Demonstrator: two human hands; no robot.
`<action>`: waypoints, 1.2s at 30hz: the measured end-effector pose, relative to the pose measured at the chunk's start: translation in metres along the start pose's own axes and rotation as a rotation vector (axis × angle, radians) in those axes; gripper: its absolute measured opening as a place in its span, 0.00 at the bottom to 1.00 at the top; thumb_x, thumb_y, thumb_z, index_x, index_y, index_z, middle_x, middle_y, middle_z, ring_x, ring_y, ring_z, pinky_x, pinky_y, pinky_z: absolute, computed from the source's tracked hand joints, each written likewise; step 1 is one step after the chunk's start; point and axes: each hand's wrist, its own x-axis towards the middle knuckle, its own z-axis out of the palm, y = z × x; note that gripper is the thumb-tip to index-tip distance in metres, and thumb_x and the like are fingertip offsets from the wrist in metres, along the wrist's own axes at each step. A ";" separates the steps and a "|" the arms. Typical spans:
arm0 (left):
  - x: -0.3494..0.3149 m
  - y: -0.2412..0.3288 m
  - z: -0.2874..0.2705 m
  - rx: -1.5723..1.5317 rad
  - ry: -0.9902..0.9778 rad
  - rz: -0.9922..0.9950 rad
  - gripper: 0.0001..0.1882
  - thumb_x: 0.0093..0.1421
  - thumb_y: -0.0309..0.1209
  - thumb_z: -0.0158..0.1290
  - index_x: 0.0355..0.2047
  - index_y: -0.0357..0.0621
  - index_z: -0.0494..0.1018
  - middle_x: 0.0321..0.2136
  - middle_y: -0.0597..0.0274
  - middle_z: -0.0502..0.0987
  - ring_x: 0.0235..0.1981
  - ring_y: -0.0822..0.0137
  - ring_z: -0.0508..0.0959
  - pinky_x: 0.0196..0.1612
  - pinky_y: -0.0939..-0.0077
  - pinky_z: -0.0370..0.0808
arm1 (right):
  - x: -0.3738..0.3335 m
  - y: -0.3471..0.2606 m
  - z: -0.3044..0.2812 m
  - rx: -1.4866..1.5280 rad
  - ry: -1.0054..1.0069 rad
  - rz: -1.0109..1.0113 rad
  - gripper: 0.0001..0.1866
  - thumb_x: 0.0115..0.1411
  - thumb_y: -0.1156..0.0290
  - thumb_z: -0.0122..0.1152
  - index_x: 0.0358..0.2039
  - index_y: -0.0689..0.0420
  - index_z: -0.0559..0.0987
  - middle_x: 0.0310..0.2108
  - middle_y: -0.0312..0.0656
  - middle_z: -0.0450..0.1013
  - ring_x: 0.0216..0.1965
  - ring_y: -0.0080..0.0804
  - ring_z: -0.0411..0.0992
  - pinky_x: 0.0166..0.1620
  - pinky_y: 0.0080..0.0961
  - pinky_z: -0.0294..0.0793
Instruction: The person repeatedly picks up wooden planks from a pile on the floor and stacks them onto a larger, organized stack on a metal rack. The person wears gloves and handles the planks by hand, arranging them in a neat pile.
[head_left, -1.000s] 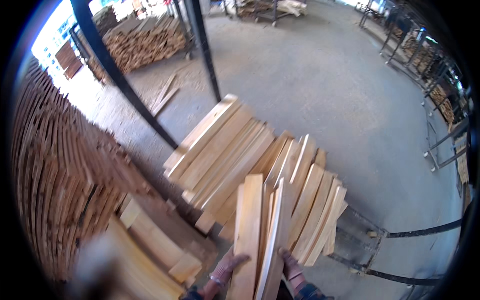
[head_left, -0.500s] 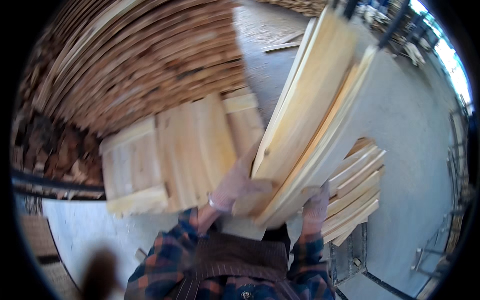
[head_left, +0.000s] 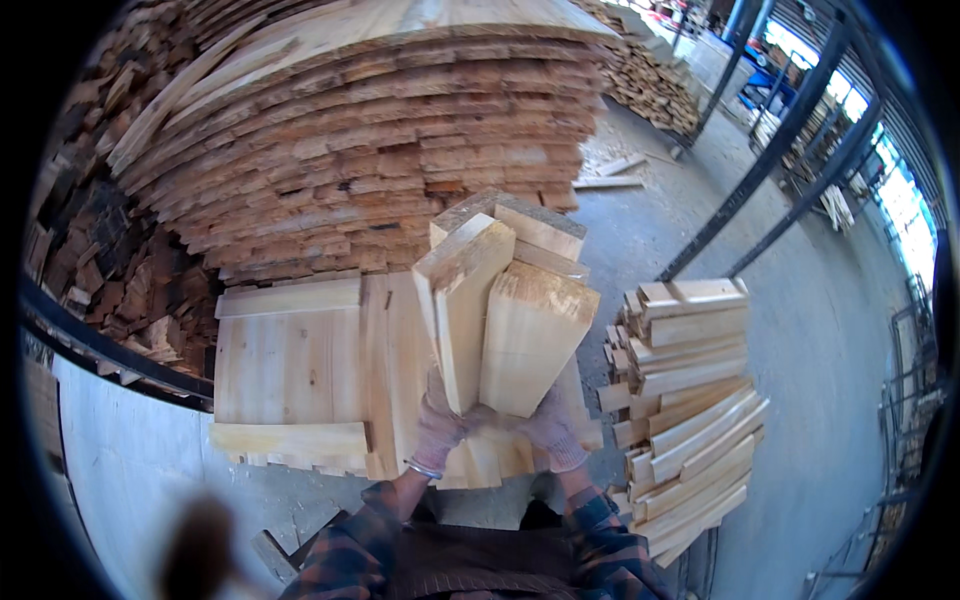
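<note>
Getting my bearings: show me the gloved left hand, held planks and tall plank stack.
Gloved left hand (head_left: pixel 440 426), head view, glove's middle.
Held planks (head_left: pixel 528 345), head view, one broad face.
Tall plank stack (head_left: pixel 380 165), head view, layered side.

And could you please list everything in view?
Held boards: several, pale, in both hands
Low board stack: one, pale, centre-left
Tall board stack: one, brown, top centre
Board pile: one, pale, right
Scrap heap: one, brown, left
Rail: one, black, left
Posts: two, dark, upper right
Loose strips: a few, pale, upper right
Floor: one, grey, right
Sleeves: two, plaid, bottom
Apron: one, dark, bottom
Left hand: one, pinkish glove, holding boards
Right hand: one, pinkish glove, holding boards
</note>
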 end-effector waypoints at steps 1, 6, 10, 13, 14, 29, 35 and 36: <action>0.004 0.017 0.004 -0.044 0.049 -0.002 0.52 0.40 0.39 0.70 0.62 0.36 0.55 0.44 0.48 0.76 0.40 0.52 0.80 0.43 0.65 0.78 | 0.007 0.000 -0.003 0.017 -0.004 -0.010 0.51 0.33 0.62 0.76 0.59 0.60 0.62 0.56 0.55 0.62 0.57 0.53 0.63 0.58 0.41 0.66; 0.013 0.049 -0.040 -0.312 0.213 -0.076 0.47 0.37 0.29 0.66 0.60 0.36 0.60 0.44 0.47 0.76 0.45 0.54 0.77 0.48 0.64 0.75 | 0.027 -0.026 0.027 0.120 -0.148 -0.005 0.53 0.33 0.64 0.75 0.61 0.61 0.59 0.57 0.55 0.63 0.57 0.50 0.65 0.58 0.37 0.67; -0.002 0.045 -0.120 -0.155 0.283 -0.308 0.51 0.37 0.32 0.66 0.62 0.37 0.56 0.46 0.39 0.74 0.48 0.48 0.76 0.50 0.61 0.74 | 0.034 -0.101 0.083 0.181 -0.355 0.082 0.45 0.38 0.66 0.71 0.59 0.62 0.64 0.50 0.53 0.70 0.54 0.48 0.68 0.55 0.34 0.69; 0.000 0.020 -0.203 0.132 0.294 -0.439 0.52 0.39 0.36 0.66 0.63 0.38 0.54 0.47 0.36 0.72 0.46 0.42 0.76 0.47 0.57 0.75 | 0.053 -0.101 0.169 0.481 -0.553 0.180 0.37 0.43 0.67 0.66 0.56 0.64 0.69 0.45 0.49 0.74 0.50 0.43 0.71 0.51 0.31 0.70; 0.009 0.011 -0.225 0.259 0.272 -0.487 0.51 0.40 0.36 0.66 0.64 0.39 0.54 0.47 0.36 0.72 0.46 0.42 0.76 0.47 0.56 0.75 | 0.063 -0.088 0.204 0.523 -0.618 0.217 0.34 0.45 0.67 0.64 0.55 0.64 0.71 0.45 0.48 0.75 0.49 0.40 0.71 0.50 0.31 0.70; -0.016 -0.178 -0.303 0.274 0.185 -0.420 0.45 0.53 0.44 0.61 0.67 0.47 0.51 0.54 0.40 0.69 0.57 0.43 0.68 0.58 0.57 0.67 | 0.077 -0.099 0.357 -0.071 -0.483 0.299 0.36 0.52 0.56 0.65 0.56 0.63 0.66 0.45 0.58 0.74 0.50 0.51 0.72 0.52 0.34 0.71; -0.001 -0.130 -0.210 0.774 0.319 -0.279 0.35 0.59 0.36 0.56 0.63 0.36 0.58 0.55 0.41 0.69 0.51 0.50 0.74 0.54 0.65 0.71 | 0.090 -0.076 0.337 0.229 -0.614 0.414 0.35 0.49 0.60 0.67 0.57 0.61 0.69 0.46 0.53 0.75 0.50 0.45 0.73 0.52 0.33 0.71; 0.001 -0.118 -0.198 0.551 0.304 -0.269 0.35 0.59 0.34 0.56 0.64 0.36 0.58 0.54 0.42 0.69 0.51 0.52 0.74 0.53 0.66 0.71 | 0.087 -0.057 0.330 0.380 -0.597 0.441 0.36 0.49 0.62 0.67 0.57 0.62 0.69 0.46 0.52 0.75 0.49 0.43 0.73 0.52 0.32 0.71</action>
